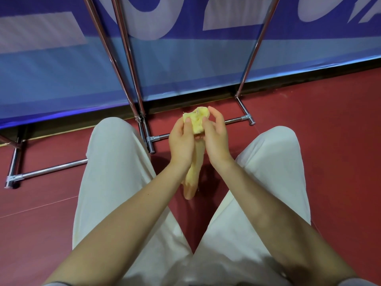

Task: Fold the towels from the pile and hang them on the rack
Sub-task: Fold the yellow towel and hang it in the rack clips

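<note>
— Red floor (329,162) underfoot, blue banner (185,65) behind, chrome rack (132,79) legs rising just beyond the knees. Towel?

— Yellow towel (195,162), bunched and rope-like, held between the knees; long axis running from the fingers down toward the body, tail dangling free.

— Grip?

— Left hand (181,139) pinching the top edge under the thumb; right hand (216,135) curled round the same bunch. Both equally near. Looks crumpled, soft, not yet folded; likely needs spreading first.
</note>
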### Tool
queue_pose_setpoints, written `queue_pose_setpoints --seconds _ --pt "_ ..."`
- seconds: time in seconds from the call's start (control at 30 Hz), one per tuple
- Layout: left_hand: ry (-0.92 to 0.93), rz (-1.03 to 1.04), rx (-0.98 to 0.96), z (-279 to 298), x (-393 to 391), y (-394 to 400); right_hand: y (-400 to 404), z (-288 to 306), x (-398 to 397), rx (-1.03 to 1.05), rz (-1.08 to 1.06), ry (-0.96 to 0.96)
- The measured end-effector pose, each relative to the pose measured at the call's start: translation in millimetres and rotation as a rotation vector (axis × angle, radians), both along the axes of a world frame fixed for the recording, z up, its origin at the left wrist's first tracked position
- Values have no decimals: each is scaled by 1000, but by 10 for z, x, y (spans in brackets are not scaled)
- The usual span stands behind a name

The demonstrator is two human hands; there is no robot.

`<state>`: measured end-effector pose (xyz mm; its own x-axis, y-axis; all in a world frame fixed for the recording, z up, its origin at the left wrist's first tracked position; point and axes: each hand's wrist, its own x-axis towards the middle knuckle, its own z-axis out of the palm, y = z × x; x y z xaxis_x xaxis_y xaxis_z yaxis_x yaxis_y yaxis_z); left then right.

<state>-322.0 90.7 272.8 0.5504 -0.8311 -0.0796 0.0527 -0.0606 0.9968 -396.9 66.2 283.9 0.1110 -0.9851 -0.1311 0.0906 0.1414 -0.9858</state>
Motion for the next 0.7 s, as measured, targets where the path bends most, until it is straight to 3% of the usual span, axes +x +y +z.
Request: queue_pose_setpoints --seconds 0.07,0.13,0.27,0.47,0.57,0.7 --pt "41 12 -7 14 62 -29 -39 39 -9 29 72 -101" --pt "50 1 -20 29 124 -59 -78 72 -31 -18 147 -70" --pt "57 -17 -3 51 143 -70 -79 93 -96 -195 226 179" --pt "57 -78 41 59 156 -66 -156 34 -164 -537 13 595" --pt "74 -124 61 60 177 -59 -159 29 -167 -584 -31 543" --pt "75 -161 83 45 164 -47 -126 54 -151 -473 27 398"
